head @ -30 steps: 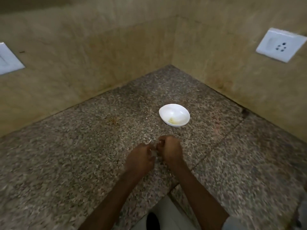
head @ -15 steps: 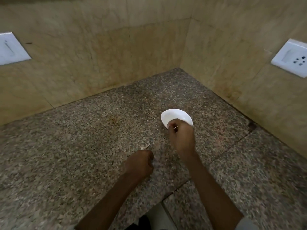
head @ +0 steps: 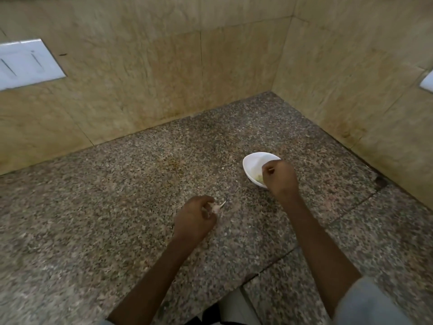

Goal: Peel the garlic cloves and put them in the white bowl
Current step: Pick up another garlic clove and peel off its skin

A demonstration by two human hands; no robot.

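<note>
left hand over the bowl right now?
No: the left hand is over the granite counter holding garlic; the right hand is over the white bowl.

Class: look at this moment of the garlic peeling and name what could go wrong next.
1. The right hand is over the near rim of the white bowl; catching that rim might tip it and spill the peeled garlic.
2. The left hand pinches the garlic piece loosely at its fingertips; it could slip onto the speckled counter.

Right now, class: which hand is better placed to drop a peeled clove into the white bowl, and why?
The right hand. It hovers curled directly over the white bowl. The left hand sits nearer the body, apart from the bowl, holding garlic.
</note>
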